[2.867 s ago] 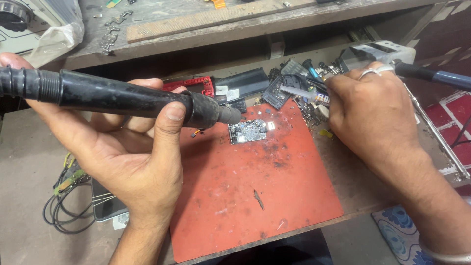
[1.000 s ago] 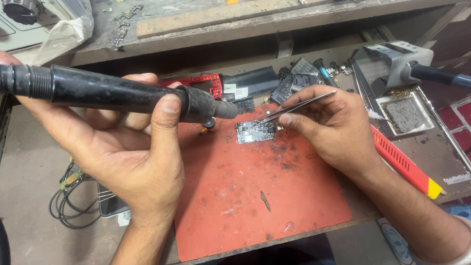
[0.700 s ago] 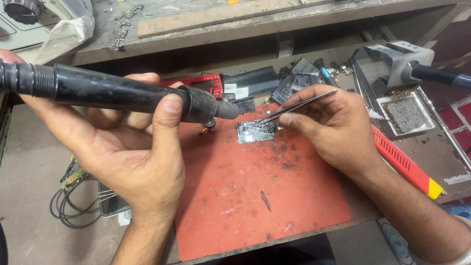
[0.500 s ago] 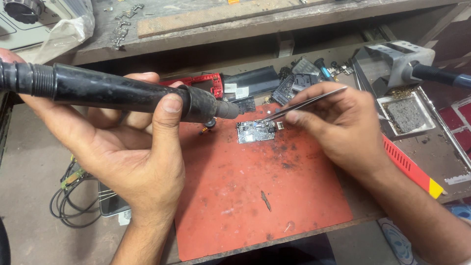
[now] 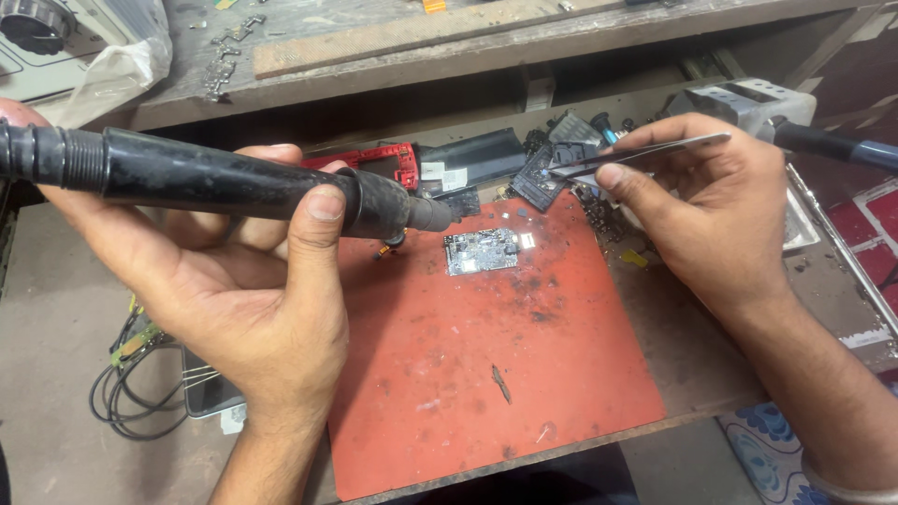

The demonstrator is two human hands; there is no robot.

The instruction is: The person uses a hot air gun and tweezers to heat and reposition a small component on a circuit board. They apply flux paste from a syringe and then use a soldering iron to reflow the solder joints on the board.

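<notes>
My left hand (image 5: 238, 299) grips a thick black hot-air handpiece (image 5: 234, 182), its nozzle pointing right, just left of a small circuit board (image 5: 480, 251). That board lies flat on a red work mat (image 5: 486, 374). Metal tweezers (image 5: 645, 151) are pinched in my right hand (image 5: 711, 210), held above and right of the board, with their tips near a dark phone part (image 5: 541, 182) at the mat's far edge.
A red phone frame (image 5: 379, 164) and black parts lie behind the mat. Right of them stand a grey holder (image 5: 748, 98) and a metal tray (image 5: 803, 220). A wooden shelf (image 5: 421, 42) runs across the back. Cables (image 5: 131, 388) hang at the left.
My right hand has drawn the tweezers up and to the right, away from the circuit board. The left hand and handpiece have stayed almost still.
</notes>
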